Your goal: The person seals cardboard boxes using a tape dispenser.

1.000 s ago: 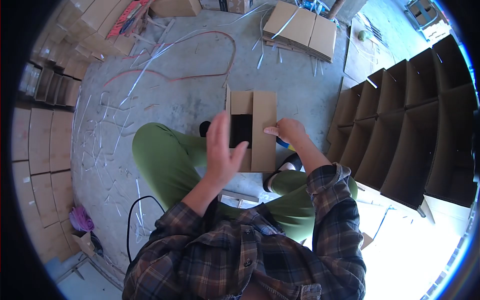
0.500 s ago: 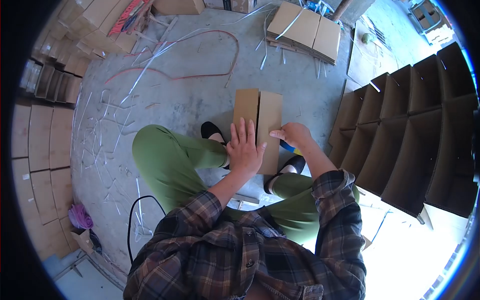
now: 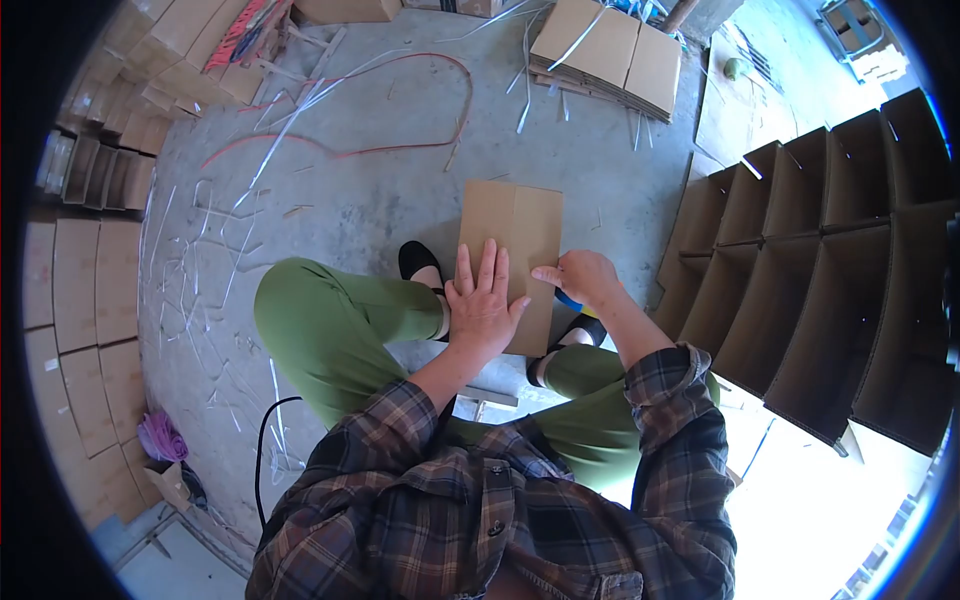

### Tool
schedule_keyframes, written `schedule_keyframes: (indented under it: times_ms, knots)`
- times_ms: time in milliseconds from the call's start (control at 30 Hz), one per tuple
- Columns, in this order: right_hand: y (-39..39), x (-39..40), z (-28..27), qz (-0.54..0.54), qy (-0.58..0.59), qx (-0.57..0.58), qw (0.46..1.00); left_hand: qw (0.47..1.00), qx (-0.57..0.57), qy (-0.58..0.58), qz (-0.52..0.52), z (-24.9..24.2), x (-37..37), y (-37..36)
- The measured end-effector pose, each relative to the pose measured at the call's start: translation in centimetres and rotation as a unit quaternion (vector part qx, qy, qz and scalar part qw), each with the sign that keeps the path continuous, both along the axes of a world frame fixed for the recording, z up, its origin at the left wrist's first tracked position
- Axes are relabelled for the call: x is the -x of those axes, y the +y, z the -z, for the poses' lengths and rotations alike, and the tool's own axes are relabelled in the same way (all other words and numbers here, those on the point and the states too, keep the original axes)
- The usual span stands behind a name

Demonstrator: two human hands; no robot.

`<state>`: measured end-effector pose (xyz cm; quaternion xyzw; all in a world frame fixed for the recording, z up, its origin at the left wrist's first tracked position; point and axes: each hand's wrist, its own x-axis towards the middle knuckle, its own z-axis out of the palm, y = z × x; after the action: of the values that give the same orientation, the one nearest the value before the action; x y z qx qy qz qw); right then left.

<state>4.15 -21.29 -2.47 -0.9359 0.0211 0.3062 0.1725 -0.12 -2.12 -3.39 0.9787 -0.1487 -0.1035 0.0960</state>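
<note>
A brown cardboard box [image 3: 538, 225] stands between my feet, its two top flaps meeting along a seam. My left hand [image 3: 485, 310] lies flat on the left flap, fingers spread and pointing away from me. At the box's right edge is my right hand [image 3: 583, 277], its thumb pressed on the right flap and its other fingers curled and mostly hidden. Beneath this hand shows a blue and yellow tool [image 3: 572, 302], partly covered; I cannot tell its kind.
Open-fronted cardboard boxes [image 3: 800, 270] stand stacked to my right. Flattened cardboard [image 3: 590, 45] lies ahead, with a red strap [image 3: 400, 148] and loose white strips [image 3: 215, 240] on the concrete floor. More boxes [image 3: 75, 270] line the left side. A black cord [image 3: 263, 440] curves near my left leg.
The dark gap between the box's flaps has closed, and the flaps now lie level. My left hand stays pressed on top; my right thumb has shifted slightly left.
</note>
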Motion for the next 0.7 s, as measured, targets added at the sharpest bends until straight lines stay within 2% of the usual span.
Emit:
schedule_keyframes:
  times_ms: [167, 533, 633, 667, 700]
  knots:
    - [1.9, 1.4, -0.1, 0.039, 0.027, 0.005, 0.999, 0.997, 0.033, -0.013, 0.064, 0.2, -0.2, 2.6]
    - [1.1, 1.2, -0.3, 0.056, 0.032, 0.000, 0.998, 0.995, 0.013, -0.013, 0.094, -0.1, -0.5, 1.9]
    - [0.9, 1.1, -2.4, 0.084, 0.033, 0.003, 0.996, 0.995, 0.011, -0.019, 0.100, -0.2, -0.4, 2.0]
    - [0.2, 1.1, -2.5, 0.086, 0.031, 0.004, 0.996, 0.994, 0.016, -0.023, 0.103, -0.2, -0.4, 2.0]
    - [-1.3, 1.2, -2.5, 0.115, -0.027, 0.001, 0.993, 0.994, 0.018, -0.023, 0.104, -0.2, -0.4, 2.0]
